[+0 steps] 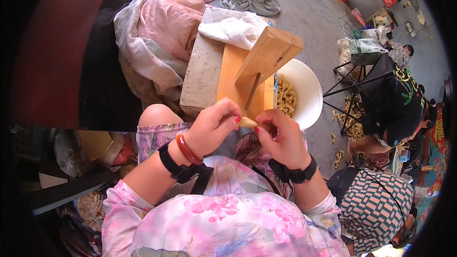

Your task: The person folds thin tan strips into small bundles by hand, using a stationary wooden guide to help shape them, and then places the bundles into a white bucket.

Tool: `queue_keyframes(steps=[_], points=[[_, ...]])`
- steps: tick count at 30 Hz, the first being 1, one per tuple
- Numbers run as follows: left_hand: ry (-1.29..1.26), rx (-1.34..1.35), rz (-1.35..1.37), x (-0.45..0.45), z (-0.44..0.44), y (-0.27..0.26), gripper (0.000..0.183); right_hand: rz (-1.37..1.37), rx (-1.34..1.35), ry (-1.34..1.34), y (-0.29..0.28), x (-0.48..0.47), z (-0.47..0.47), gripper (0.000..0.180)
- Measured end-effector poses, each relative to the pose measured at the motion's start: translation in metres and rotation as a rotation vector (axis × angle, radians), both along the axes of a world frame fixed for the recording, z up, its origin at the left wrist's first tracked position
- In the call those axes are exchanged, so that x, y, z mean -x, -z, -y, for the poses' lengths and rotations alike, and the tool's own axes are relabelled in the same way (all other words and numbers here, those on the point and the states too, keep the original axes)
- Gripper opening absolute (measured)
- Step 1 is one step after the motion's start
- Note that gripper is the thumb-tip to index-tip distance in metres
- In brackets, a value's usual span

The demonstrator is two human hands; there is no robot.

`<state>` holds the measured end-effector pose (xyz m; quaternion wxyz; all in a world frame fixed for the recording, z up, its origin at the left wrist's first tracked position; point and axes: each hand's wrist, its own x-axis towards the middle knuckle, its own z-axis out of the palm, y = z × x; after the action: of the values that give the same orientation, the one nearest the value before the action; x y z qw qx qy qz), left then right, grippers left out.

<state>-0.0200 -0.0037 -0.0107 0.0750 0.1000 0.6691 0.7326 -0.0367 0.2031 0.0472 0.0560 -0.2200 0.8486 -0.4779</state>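
Between my hands is a short tan piece (pixel 249 122), pinched by fingertips at both ends; its material is hard to tell. My left hand (pixel 216 125) grips its left end with thumb and forefinger. The other end is in the fingers of my right hand (pixel 284 137), which partly hide it. Just beyond my hands stands a wooden fixture (pixel 234 75), a flat board with a slanting wooden block (pixel 273 51) and a thin dark rod (pixel 252 91) below the block. To its right, a white bucket (pixel 309 96) holds many tan knotted pieces (pixel 286 96).
The fixture rests on a grey block-like stand (pixel 200 75), with a white towel (pixel 235 30) at its far end. Pink and grey cloth (pixel 160 32) is heaped at left. On the right are a black folding stool frame (pixel 353 85), more tan pieces (pixel 353 121) on the floor and several seated people.
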Motion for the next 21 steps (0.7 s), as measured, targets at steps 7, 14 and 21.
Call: queue_keyframes(steps=[7, 14, 21], points=[[-0.11, 0.114, -0.098, 0.026, -0.011, 0.007, 0.006, 0.021, 0.153, 0.13, 0.033, 0.029, -0.001, 0.01], [-0.284, 0.376, -0.413, 0.042, -0.017, 0.015, 0.004, -0.091, -0.013, 0.186, 0.046, 0.042, 0.001, 0.003], [-0.028, 0.097, 0.007, -0.025, 0.014, 0.012, 0.007, 0.405, 0.235, 0.3, 0.045, 0.011, -0.057, 0.009]])
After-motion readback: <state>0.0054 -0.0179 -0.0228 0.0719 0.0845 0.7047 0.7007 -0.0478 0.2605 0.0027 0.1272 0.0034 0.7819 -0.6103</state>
